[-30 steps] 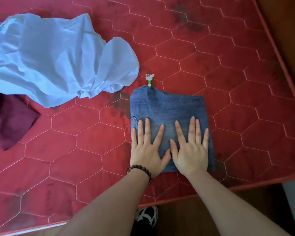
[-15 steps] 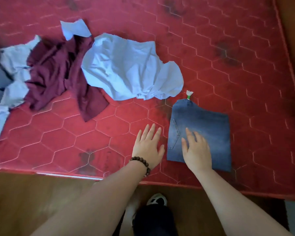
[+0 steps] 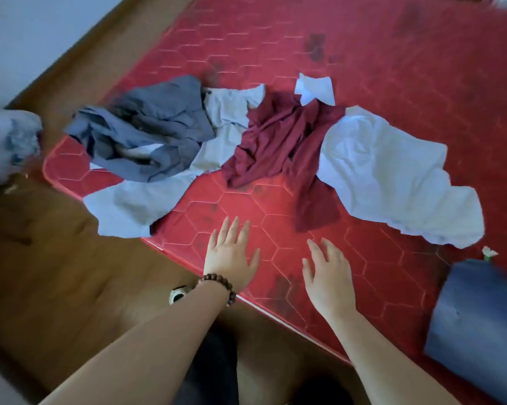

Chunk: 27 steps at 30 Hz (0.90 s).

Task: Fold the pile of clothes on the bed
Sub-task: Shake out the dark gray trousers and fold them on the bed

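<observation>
Here both hands hang over bare red mattress (image 3: 363,68) near the bed's front edge, fingers straight and slightly spread, grasping nothing. The left hand (image 3: 231,255) wears a dark beaded bracelet (image 3: 218,286) at the wrist; the right hand (image 3: 328,273) sits just beside it, apart from it and from every garment.

The unfolded clothes lie in a loose row further back on the bed. At the left a crumpled grey-blue garment (image 3: 147,133) rests on top of a pale blue piece (image 3: 135,206) whose lower corner hangs over the mattress edge. A maroon garment (image 3: 278,141) lies in the middle (one strip of it trails toward the hands), and a large light blue shirt (image 3: 392,176) spreads out to its right, touching it. A small pale scrap (image 3: 315,89) shows behind the maroon one.

Well off to the right, the folded denim (image 3: 477,323) lies flat near the front edge, with a small white and green object (image 3: 488,252) just behind it.

A brown wooden floor (image 3: 41,273) surrounds the bed.
</observation>
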{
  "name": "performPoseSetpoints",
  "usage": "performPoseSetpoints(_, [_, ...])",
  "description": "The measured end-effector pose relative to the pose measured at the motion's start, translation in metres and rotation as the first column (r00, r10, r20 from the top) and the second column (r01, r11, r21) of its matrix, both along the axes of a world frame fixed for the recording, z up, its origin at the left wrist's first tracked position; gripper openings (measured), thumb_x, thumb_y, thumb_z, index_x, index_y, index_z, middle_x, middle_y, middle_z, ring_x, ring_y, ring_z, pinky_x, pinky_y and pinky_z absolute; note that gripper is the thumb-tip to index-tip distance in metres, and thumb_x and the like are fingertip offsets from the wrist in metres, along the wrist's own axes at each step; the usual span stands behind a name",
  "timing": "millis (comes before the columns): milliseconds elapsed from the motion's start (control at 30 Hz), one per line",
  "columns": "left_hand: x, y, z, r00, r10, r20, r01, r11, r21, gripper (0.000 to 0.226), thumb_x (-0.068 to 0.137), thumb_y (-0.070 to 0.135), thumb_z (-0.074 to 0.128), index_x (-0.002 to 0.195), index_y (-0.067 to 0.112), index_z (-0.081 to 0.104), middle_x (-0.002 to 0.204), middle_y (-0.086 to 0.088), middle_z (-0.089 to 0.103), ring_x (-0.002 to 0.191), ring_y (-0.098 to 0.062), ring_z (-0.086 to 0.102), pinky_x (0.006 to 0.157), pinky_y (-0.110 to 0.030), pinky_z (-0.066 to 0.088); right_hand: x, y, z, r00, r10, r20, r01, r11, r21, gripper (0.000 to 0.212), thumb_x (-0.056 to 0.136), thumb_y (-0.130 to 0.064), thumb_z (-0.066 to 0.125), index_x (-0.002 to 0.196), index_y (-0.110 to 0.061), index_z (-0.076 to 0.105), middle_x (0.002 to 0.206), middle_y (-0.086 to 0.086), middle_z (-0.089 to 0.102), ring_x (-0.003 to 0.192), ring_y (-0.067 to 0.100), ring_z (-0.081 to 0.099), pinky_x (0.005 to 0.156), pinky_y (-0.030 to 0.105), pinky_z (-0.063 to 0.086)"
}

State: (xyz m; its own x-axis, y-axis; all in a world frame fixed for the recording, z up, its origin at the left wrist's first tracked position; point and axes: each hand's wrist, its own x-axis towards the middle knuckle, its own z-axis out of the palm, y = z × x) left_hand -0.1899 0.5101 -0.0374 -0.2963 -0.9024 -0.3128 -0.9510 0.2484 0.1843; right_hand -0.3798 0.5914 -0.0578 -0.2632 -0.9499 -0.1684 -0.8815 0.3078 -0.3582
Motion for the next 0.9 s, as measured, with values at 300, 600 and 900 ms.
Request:
performPoseSetpoints(300, [0.215,-0.155,-0.034,0.992,0.112,0.059,-0.113,0.994,0.010,0.084,0.083,0.062,0.003,0.152,0.015,0.007,0.160,-0.006,0.006,0.148,-0.022,-0.004,0.120,-0.045,0.006,0.181,-0.157,-0.029,0.998,0.063,0.026,-0.066,0.992,0.111,0.045,0.093,-0.031,0.053,0.137,-0.020,0.049,0.143,0.015,0.043,0.132,0.030,0.043,0.106,0.045,0.041])
performPoseSetpoints(600, [0.277,-0.295,-0.067,0.997,0.080,0.005,-0.080,0.994,-0.080,0.079,0.088,0.057,0.033,0.149,0.007,0.024,0.156,-0.015,0.021,0.146,-0.030,0.013,0.117,-0.048,0.016,0.233,-0.307,-0.048,0.996,0.075,-0.042,-0.068,0.986,0.154,0.046,0.090,-0.025,0.060,0.134,-0.014,0.052,0.142,0.020,0.041,0.129,0.036,0.042,0.100,0.049,0.041])
performPoseSetpoints(900, [0.249,-0.425,-0.085,0.998,-0.062,0.008,0.063,0.980,-0.189,0.090,0.089,0.063,0.036,0.151,0.005,0.008,0.158,-0.015,0.010,0.147,-0.028,0.002,0.119,-0.046,0.007,0.214,-0.437,-0.077,0.990,0.091,-0.109,-0.078,0.990,0.117,0.058,0.090,-0.044,0.050,0.139,-0.012,0.046,0.141,0.023,0.042,0.125,0.041,0.046,0.098,0.050,0.043])
